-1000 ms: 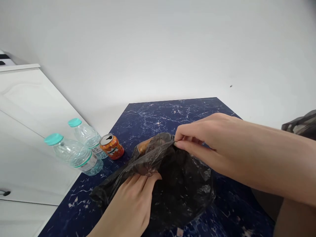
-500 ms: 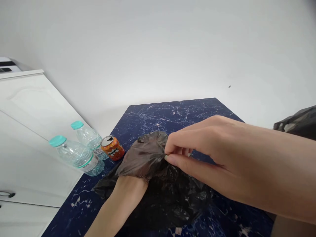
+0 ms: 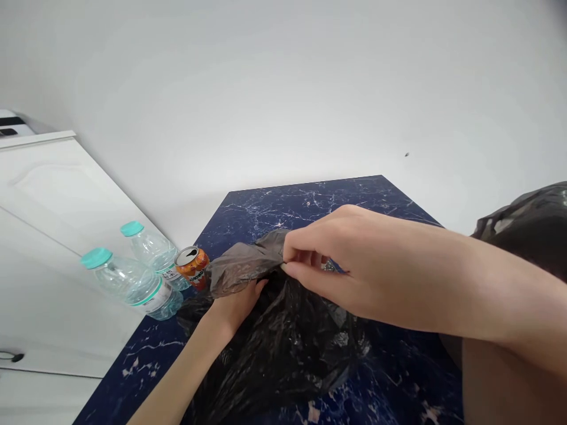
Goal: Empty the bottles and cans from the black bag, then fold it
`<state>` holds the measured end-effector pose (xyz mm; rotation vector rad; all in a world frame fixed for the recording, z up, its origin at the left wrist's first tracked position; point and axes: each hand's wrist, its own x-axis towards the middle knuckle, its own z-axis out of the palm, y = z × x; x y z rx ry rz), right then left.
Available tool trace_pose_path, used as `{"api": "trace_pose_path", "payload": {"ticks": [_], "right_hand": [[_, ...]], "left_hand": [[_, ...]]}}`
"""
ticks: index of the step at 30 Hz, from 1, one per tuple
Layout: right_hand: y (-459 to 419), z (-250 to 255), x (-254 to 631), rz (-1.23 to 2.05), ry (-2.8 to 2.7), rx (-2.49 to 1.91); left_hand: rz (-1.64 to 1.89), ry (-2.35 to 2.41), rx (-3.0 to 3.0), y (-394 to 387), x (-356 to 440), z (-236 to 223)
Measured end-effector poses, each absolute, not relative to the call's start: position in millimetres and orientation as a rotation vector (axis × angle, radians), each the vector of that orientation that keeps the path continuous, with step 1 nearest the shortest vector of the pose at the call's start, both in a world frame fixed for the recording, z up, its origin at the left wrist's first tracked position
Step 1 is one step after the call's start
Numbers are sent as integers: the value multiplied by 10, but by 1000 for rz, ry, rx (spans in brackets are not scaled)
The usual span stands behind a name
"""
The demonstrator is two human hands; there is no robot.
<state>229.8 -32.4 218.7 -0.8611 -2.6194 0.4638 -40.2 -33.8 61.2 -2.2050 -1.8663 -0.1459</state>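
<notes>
A: Where do we have the bag?

B: The bag (image 3: 283, 354) is in front of us on the near part of the table (image 3: 283, 212), its dark film crumpled and spread low, with one edge lifted between our hands.

A: What lifts it?

B: Our right hand (image 3: 349, 254) does. Thumb and forefinger are clamped together on the edge; the other fingers curl in behind. We probably pinch there because such thin film would sag without a firm hold.

A: And our left hand (image 3: 237, 304)?

B: It reaches under a raised fold, thumb showing, most fingers covered. We can't tell whether those are apart, together or closed on film. From how the fold drapes over them, we'd judge that the hand is propping the layers apart.

A: What sits nearest to that fold?

B: The can (image 3: 192, 265), upright, its top opened. The film overlaps it in our view, but we can't say whether they touch. Just past it, to our left, stand two bottles, a near one (image 3: 133, 286) and a far one (image 3: 155, 251), both capped. Grouped by the table's left side, they seem set there to leave our hands room.

A: Farther out?

B: A cabinet (image 3: 44, 200) on our left, the wall (image 3: 287, 88) behind the table, and more dark plastic (image 3: 527, 227) at our far right, beyond our forearm.
</notes>
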Motion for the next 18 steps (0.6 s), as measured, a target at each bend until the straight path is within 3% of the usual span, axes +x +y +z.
{"api": "trace_pose_path", "payload": {"ticks": [12, 18], "right_hand": [[-117, 2062, 2310, 104, -2536, -1139], [-146, 2053, 2310, -6, -2447, -1269]], "left_hand": [[-86, -1821, -2213, -743, -423, 1045], [-294, -1751, -2262, -1215, -480, 1275]]}}
